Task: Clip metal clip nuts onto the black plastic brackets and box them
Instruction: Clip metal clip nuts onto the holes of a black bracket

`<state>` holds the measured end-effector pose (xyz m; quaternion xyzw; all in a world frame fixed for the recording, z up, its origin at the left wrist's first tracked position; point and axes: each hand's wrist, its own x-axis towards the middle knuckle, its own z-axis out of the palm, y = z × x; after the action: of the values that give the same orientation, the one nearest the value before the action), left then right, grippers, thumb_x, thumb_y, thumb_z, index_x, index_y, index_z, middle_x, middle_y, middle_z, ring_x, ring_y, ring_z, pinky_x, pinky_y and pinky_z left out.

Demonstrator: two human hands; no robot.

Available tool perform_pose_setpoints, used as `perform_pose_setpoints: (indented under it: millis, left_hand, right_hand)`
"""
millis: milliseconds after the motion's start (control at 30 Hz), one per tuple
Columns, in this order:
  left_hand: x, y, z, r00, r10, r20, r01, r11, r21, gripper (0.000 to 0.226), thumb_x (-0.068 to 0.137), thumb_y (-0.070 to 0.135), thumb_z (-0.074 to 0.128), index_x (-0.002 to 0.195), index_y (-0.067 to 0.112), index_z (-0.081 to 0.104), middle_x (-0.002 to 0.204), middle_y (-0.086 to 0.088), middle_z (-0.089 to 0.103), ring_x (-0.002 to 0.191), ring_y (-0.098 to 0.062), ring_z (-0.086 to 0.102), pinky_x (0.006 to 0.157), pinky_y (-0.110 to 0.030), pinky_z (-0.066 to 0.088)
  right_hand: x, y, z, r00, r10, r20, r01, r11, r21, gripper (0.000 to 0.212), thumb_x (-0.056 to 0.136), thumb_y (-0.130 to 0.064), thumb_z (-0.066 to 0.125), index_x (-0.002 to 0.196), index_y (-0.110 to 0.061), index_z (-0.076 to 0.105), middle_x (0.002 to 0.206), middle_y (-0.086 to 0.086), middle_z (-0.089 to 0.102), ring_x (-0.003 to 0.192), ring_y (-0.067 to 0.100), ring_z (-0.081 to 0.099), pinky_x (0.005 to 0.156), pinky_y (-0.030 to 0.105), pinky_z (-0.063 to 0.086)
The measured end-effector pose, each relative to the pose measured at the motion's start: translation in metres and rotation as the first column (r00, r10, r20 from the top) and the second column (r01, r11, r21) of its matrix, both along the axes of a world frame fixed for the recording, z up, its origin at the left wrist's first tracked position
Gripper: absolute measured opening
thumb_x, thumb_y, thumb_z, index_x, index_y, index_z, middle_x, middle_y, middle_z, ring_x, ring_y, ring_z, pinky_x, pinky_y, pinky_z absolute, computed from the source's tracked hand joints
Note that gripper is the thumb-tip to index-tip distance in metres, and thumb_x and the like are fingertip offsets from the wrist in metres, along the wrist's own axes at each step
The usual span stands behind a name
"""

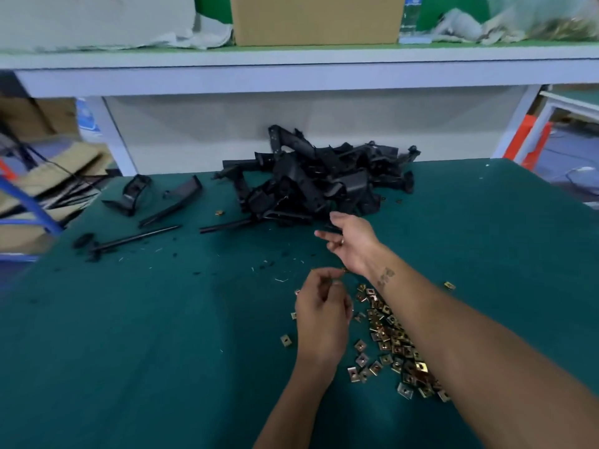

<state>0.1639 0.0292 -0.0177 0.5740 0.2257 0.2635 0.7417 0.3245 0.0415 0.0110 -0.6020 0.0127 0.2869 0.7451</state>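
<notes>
A heap of black plastic brackets (317,183) lies at the back middle of the green table (146,335). Several brass-coloured metal clip nuts (389,341) are scattered at the front right, partly hidden under my right forearm. My right hand (351,243) reaches out just in front of the bracket heap, fingers loosely extended and holding nothing that I can see. My left hand (324,309) hovers left of the nuts with its fingers curled, pinching what looks like a small clip nut at the fingertips.
Loose black brackets (136,194) and long black rods (136,238) lie at the back left of the table. A cardboard box (316,19) stands on the white shelf (291,59) above. Flattened cartons sit off the left edge.
</notes>
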Motion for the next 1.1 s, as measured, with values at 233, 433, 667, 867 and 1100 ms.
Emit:
perform_pose_setpoints:
  millis: [233,433,667,867,1100]
  left_hand:
    - [0.002,0.003,-0.001,0.993,0.116,0.018,-0.116,0.993,-0.015,0.021,0.108,0.02,0.042,0.103,0.022,0.063,0.072,0.003,0.063,0.063,-0.018,0.057,0.056,-0.033,0.048]
    - [-0.005,0.011,0.003,0.988,0.063,0.142,-0.029,0.973,-0.229,0.048,0.097,0.05,0.048,0.117,0.009,0.063,0.109,-0.013,0.07,0.09,-0.03,0.067,0.075,-0.042,0.056]
    - [-0.013,0.016,0.014,0.967,-0.142,0.211,0.195,0.946,-0.258,0.03,0.099,0.031,0.063,0.112,0.003,0.06,0.117,-0.019,0.073,0.104,-0.035,0.072,0.082,-0.038,0.06]
    - [-0.024,0.021,0.012,0.998,-0.057,-0.016,0.057,0.998,0.0,0.033,0.103,0.022,0.06,0.076,0.004,0.066,0.071,-0.013,0.066,0.061,-0.025,0.066,0.055,-0.034,0.054]
    - [-0.027,0.014,0.012,0.966,0.006,-0.257,0.182,0.69,0.7,0.054,0.09,0.069,0.041,0.06,0.028,0.057,0.055,0.009,0.066,0.054,-0.007,0.067,0.06,-0.035,0.053]
  right_hand:
    - [-0.048,-0.034,0.018,0.997,-0.015,0.078,0.001,0.983,0.183,0.025,0.102,-0.008,0.056,0.115,-0.014,0.076,0.121,-0.003,0.072,0.073,0.019,0.073,0.046,0.022,0.037]
    - [-0.112,-0.105,0.021,0.927,0.148,0.345,-0.184,0.98,0.072,0.022,0.097,-0.021,0.061,0.104,-0.02,0.082,0.102,0.011,0.077,0.071,0.023,0.066,0.056,0.027,0.038]
    - [-0.146,-0.15,0.003,0.646,0.524,0.555,-0.469,0.846,-0.254,0.026,0.095,-0.019,0.065,0.116,-0.011,0.078,0.082,-0.011,0.077,0.067,0.008,0.071,0.059,0.007,0.042]
    - [-0.134,-0.166,-0.007,0.219,0.403,0.889,0.104,0.896,-0.432,0.038,0.1,-0.018,0.063,0.062,-0.021,0.061,0.053,-0.014,0.05,0.047,0.008,0.045,0.048,0.028,0.04]
    - [-0.049,-0.202,0.0,0.497,0.337,0.799,0.522,0.62,-0.586,0.021,0.095,-0.019,0.065,0.113,-0.016,0.076,0.114,0.001,0.07,0.107,0.02,0.065,0.09,0.032,0.053]
